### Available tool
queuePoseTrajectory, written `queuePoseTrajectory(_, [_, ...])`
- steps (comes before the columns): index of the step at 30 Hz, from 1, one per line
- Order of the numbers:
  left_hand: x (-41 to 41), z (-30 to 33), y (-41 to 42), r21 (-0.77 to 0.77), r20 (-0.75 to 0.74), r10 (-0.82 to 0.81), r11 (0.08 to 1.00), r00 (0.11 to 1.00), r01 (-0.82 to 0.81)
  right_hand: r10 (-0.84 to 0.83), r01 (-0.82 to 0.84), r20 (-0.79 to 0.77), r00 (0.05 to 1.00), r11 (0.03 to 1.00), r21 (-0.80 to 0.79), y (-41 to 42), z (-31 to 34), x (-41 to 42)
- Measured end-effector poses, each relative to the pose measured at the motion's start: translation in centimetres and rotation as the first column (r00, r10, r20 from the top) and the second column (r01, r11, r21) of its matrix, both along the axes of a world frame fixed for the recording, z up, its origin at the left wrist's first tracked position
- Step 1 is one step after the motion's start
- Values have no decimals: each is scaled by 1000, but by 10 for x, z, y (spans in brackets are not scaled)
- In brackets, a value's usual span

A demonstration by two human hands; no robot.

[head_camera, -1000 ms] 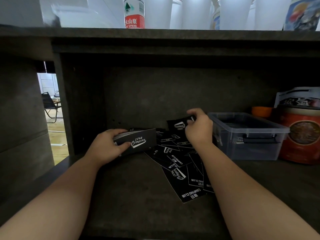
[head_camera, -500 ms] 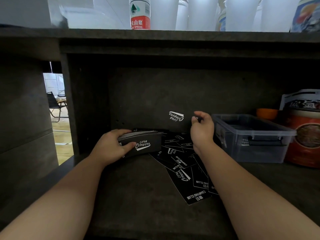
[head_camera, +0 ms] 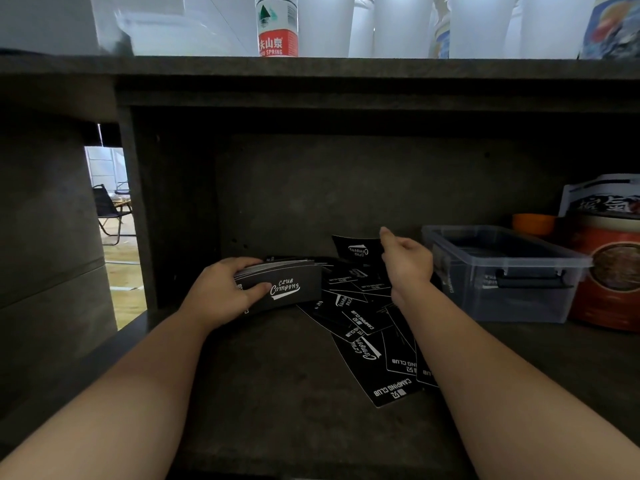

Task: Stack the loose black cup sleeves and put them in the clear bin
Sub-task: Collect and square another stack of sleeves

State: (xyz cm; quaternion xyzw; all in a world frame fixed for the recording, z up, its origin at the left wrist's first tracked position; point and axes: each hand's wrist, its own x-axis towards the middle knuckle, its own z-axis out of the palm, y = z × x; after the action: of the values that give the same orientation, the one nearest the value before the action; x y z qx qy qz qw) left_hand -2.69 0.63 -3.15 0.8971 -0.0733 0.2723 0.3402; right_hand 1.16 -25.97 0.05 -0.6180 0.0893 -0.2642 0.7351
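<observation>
My left hand [head_camera: 221, 292] grips a stack of black cup sleeves [head_camera: 287, 285] standing on edge on the dark shelf, white "Club Camping" print facing me. Just right of it my right hand [head_camera: 407, 263] pinches a single black sleeve [head_camera: 358, 251] and holds it upright above the shelf. Several loose black sleeves [head_camera: 367, 337] lie scattered flat between and in front of my hands. The clear bin [head_camera: 498, 271] sits open to the right of my right hand, with a dark handle on its front.
A red-and-brown canister [head_camera: 613, 271] and an orange cup [head_camera: 533, 223] stand right of the bin. The shelf above carries a water bottle [head_camera: 277, 26] and white cups. A side wall closes the compartment on the left, with a gap beyond it.
My right hand lifted one sleeve off the pile and turned it upright, then lowered it slightly toward the stack. My left hand kept holding the stack in place.
</observation>
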Motion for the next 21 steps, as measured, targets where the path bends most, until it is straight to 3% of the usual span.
queuePoseTrajectory(7, [2,0,1,-11,-14,-2,1000,1000,2,24,-32,44,999,980,194,3,9,-3])
queuePoseTrajectory(11, [2,0,1,4,-11,3,1000,1000,-3,8,-9,15,1000,997,72,4,6,1])
queuePoseTrajectory(16, [2,0,1,-2,-7,-1,1000,1000,1,86,-69,-88,992,982,175,3,0,5])
queuePoseTrajectory(21, [3,0,2,-7,-16,-7,1000,1000,7,20,1,-129,991,988,156,-4,-5,14])
